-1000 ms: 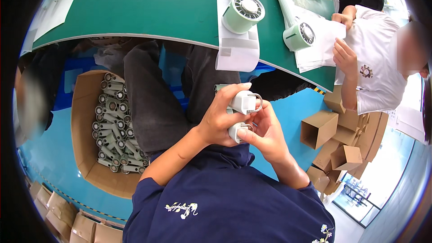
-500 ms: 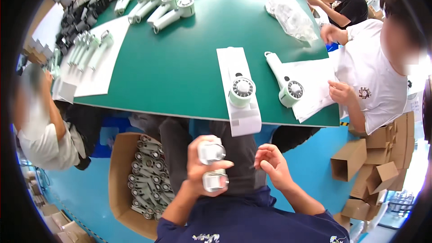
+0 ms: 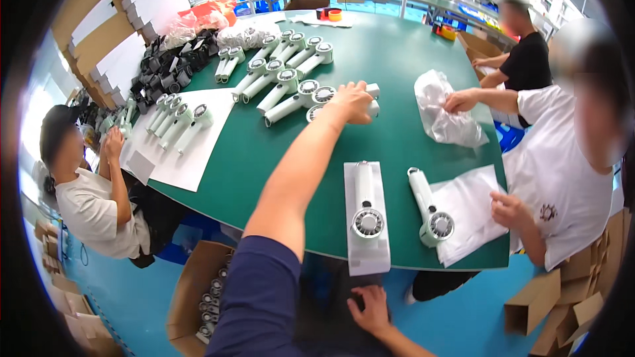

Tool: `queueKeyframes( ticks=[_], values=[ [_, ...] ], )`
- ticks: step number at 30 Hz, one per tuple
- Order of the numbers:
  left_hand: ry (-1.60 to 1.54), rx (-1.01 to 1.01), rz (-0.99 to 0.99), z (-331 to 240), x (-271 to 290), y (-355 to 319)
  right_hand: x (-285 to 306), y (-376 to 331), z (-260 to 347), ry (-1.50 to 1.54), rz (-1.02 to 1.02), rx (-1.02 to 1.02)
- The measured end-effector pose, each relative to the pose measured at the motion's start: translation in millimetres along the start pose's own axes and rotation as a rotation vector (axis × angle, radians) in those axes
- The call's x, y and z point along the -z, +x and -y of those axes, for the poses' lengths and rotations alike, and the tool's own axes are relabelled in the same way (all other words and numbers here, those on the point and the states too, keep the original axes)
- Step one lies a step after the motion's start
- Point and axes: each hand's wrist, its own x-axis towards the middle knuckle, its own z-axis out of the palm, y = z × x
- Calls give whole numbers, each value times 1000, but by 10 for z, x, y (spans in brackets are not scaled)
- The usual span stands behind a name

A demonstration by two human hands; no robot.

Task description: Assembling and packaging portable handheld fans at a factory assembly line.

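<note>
My left hand (image 3: pixel 356 102) reaches far over the green table, closed on two pale green handheld fans. Their round heads (image 3: pixel 323 96) stick out on the left of the hand and their handle ends (image 3: pixel 374 91) on the right; the middle parts are hidden under the fingers. Just left of them, several like fans (image 3: pixel 286 79) lie in rows. My right hand (image 3: pixel 372 309) hangs low over my lap, below the table edge, with nothing in it and the fingers apart. One more fan (image 3: pixel 368 222) rests on a white strip (image 3: pixel 368 263) in front of me.
On the right, a fan (image 3: pixel 437 225) lies beside white bags (image 3: pixel 473 198), where a co-worker in white touches a clear plastic bag (image 3: pixel 444 109). Fans lie on a white sheet (image 3: pixel 210 175) at left. A carton of fans (image 3: pixel 187 294) stands below the table.
My left hand has carried the two fans from in front of my body to the table's far middle. My right hand has dropped toward my lap. The view has tilted up.
</note>
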Motion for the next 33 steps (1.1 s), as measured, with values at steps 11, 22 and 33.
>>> queueKeyframes(
  ticks=[11, 22, 33],
  values=[
    [-30, -55, 79, -77, -295, 597, 1, -26, 57, -125, -44, -85],
    [-358, -157, -1133, 401, 36, -2994, -4, 13, -252, -76, -11, -21],
    [-757, 1961, -724, -1161, -3203, -7246, 111, 275, -289, -253, 8, 6]
  ],
)
